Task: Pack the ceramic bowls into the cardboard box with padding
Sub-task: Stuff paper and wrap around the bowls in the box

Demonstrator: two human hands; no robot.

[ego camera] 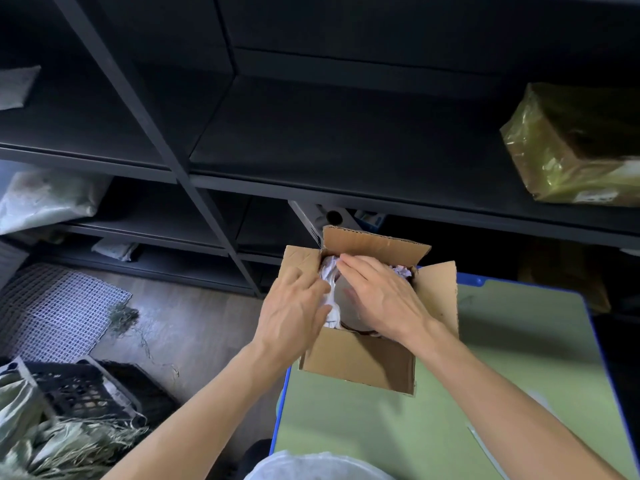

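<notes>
Tucking the paper beside the bowl inside the box, your left hand curled its fingers on it while your right hand lay flat and empty, so gentle, even pressure probably suited best.

An open box sits on the far left corner of the worktop, in front of a shelf unit. Inside, paper padding lies left of a bowl. The left hand touches the padding and the right hand reaches over the bowl. A parcel rests on a shelf to the right. A crate and a mat lie on the floor to the left.
</notes>
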